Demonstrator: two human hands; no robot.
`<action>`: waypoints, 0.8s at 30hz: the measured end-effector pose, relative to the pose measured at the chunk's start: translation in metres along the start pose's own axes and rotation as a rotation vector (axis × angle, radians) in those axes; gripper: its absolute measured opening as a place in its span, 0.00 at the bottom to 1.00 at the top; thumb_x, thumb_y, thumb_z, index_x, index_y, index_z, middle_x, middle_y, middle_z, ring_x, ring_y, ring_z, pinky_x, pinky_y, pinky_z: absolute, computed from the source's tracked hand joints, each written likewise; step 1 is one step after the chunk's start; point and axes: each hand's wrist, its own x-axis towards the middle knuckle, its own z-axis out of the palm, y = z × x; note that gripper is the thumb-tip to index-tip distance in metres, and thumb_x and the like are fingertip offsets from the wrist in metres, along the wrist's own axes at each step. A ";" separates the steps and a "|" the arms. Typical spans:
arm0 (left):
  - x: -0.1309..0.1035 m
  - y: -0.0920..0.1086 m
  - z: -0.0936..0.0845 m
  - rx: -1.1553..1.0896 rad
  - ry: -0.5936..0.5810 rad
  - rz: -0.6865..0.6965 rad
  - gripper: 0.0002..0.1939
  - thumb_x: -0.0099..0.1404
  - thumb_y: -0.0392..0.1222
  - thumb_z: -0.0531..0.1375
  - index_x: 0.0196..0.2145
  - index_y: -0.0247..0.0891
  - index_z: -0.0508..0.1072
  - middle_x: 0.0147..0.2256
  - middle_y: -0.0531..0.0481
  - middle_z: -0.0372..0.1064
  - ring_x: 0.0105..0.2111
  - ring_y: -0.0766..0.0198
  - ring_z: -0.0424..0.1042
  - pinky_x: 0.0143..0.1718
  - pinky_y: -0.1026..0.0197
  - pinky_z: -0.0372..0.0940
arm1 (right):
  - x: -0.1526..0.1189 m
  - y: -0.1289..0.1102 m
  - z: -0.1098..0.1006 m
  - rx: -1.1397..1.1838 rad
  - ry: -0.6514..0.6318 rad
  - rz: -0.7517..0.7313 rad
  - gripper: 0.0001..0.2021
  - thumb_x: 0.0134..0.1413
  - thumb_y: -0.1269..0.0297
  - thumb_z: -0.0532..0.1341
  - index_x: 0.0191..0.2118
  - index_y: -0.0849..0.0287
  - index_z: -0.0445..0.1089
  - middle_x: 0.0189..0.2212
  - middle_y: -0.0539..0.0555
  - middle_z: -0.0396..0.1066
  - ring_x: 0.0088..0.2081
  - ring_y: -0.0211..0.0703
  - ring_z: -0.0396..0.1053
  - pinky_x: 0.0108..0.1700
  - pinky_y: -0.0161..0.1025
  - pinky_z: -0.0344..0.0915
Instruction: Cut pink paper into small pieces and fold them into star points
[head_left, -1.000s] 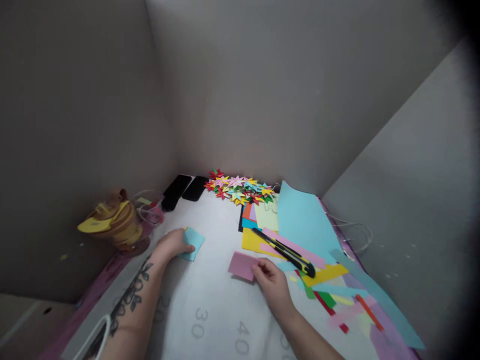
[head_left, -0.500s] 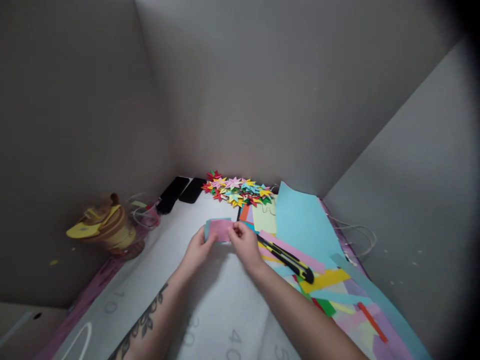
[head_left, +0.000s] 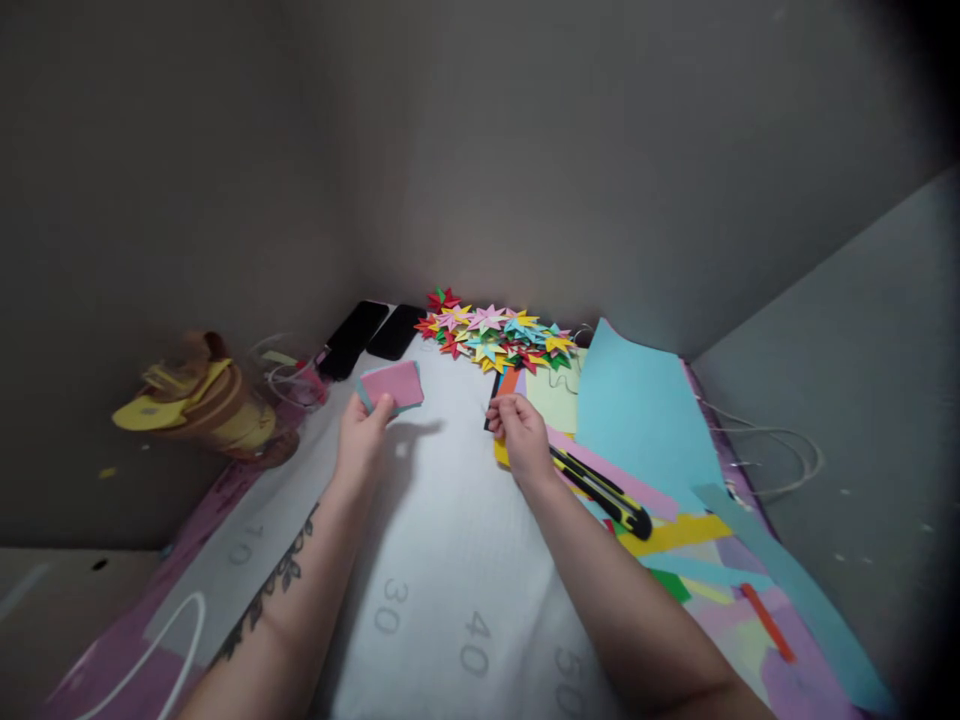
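My left hand (head_left: 360, 432) pinches a small stack of paper pieces (head_left: 394, 383) by its lower edge, thumb on top. Pink shows on the upper face and light blue along the edges. My right hand (head_left: 520, 432) is apart from the stack, its fingertips pressed together. Whatever they may hold is too small to make out. Just right of that hand, a black and yellow utility knife (head_left: 606, 492) lies across coloured paper strips. Beyond both hands sits a pile of folded paper stars (head_left: 491, 330) in several colours.
Two black phones (head_left: 355, 338) lie at the back left. A yellow and brown cup (head_left: 232, 410) stands by the left wall. Large light-blue paper (head_left: 637, 410) and loose strips (head_left: 675, 533) cover the right side. A white cable (head_left: 196, 630) curves at the lower left.
My hands have separated. The left has carried the paper stack left and away from me, while the right has let go of it and shifted right. The whole view has also tilted slightly.
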 end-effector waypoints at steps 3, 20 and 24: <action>-0.012 -0.007 0.005 0.135 -0.110 0.014 0.15 0.54 0.45 0.62 0.37 0.35 0.71 0.34 0.50 0.73 0.33 0.63 0.70 0.42 0.59 0.64 | -0.007 -0.001 0.010 -0.101 -0.079 -0.137 0.15 0.55 0.57 0.60 0.46 0.57 0.67 0.44 0.57 0.70 0.46 0.44 0.68 0.47 0.42 0.65; -0.043 -0.027 0.024 0.025 -0.422 -0.118 0.23 0.59 0.48 0.62 0.49 0.42 0.62 0.46 0.44 0.69 0.47 0.57 0.71 0.49 0.54 0.64 | -0.032 0.007 0.038 -0.083 -0.227 -0.128 0.19 0.59 0.61 0.56 0.56 0.55 0.60 0.52 0.59 0.67 0.54 0.48 0.66 0.56 0.47 0.63; -0.048 -0.026 0.033 0.065 -0.287 -0.104 0.16 0.66 0.54 0.53 0.43 0.39 0.66 0.39 0.47 0.71 0.39 0.61 0.72 0.43 0.58 0.65 | -0.035 0.004 0.040 -0.228 -0.202 -0.249 0.16 0.60 0.66 0.52 0.53 0.55 0.64 0.50 0.58 0.67 0.52 0.46 0.66 0.55 0.46 0.63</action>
